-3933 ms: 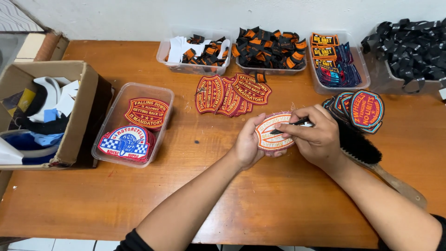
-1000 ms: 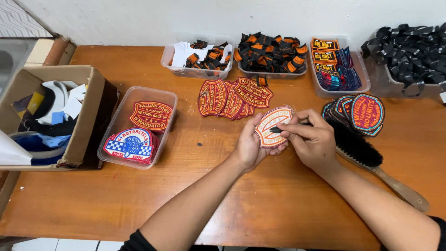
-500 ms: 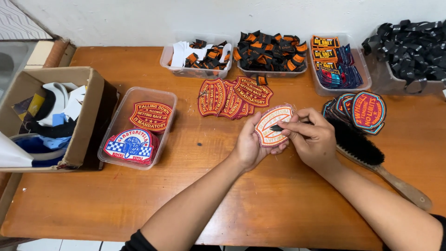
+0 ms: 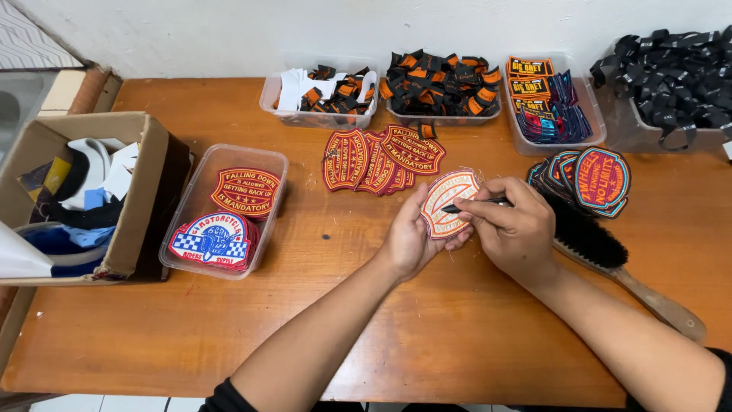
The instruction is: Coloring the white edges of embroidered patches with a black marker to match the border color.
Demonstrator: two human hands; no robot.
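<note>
Both hands: left hand [image 4: 408,238] holds patch [image 4: 448,201], right hand [image 4: 512,229] pressing tool [image 4: 474,205].

Two hands are working here: the left hand [image 4: 408,240] is holding one patch [image 4: 448,202], the right hand [image 4: 515,229] one thin black tool [image 4: 474,205]. Five clear plastic bins [image 4: 263,229] are sitting around, plus one cardboard box [image 4: 133,221] at left and one wooden-handled brush [image 4: 610,255] at right.

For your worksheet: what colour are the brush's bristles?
Black bristles on the brush, seen from the head view.
</note>
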